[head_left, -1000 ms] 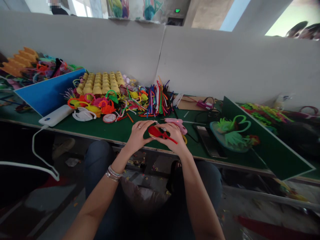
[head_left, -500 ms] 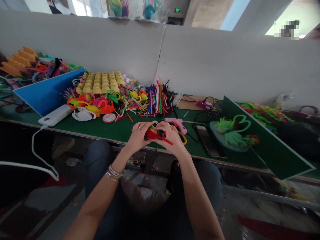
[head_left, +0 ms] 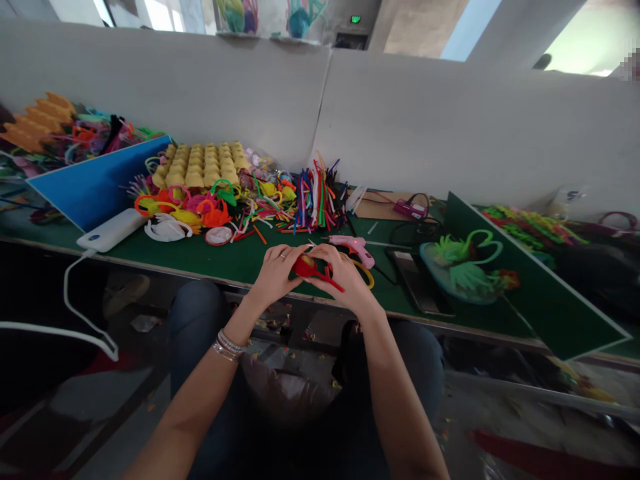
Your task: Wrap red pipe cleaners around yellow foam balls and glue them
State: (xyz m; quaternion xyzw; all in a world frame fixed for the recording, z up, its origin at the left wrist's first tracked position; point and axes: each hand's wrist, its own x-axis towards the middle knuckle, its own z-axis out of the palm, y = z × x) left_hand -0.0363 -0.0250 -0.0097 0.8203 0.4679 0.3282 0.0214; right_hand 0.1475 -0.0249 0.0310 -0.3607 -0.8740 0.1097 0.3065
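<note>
Above the table's front edge, my left hand [head_left: 276, 272] and my right hand [head_left: 344, 275] both grip a small red craft piece [head_left: 304, 267]. It looks like pipe cleaner, with a yellowish patch inside, and a straight red strip sticks out below my right fingers. Thumbs and fingertips of both hands close round the piece from either side, hiding much of it. Just beyond my right hand lies a pink glue gun [head_left: 354, 247]. A yellow loop [head_left: 369, 275] shows beside my right hand, the rest of it hidden.
Behind stand a bundle of coloured pipe cleaners [head_left: 319, 200] and a yellow egg tray [head_left: 203, 167] with bright craft pieces before it. A white device [head_left: 113, 230] and blue board [head_left: 100, 183] are left. On the right are a phone [head_left: 420, 283], a plastic tray [head_left: 475, 297] and a green board [head_left: 530, 273].
Both hands keep their grip and stay almost in place. The red piece has tilted very slightly between the fingers. Nothing else on the table has moved.
</note>
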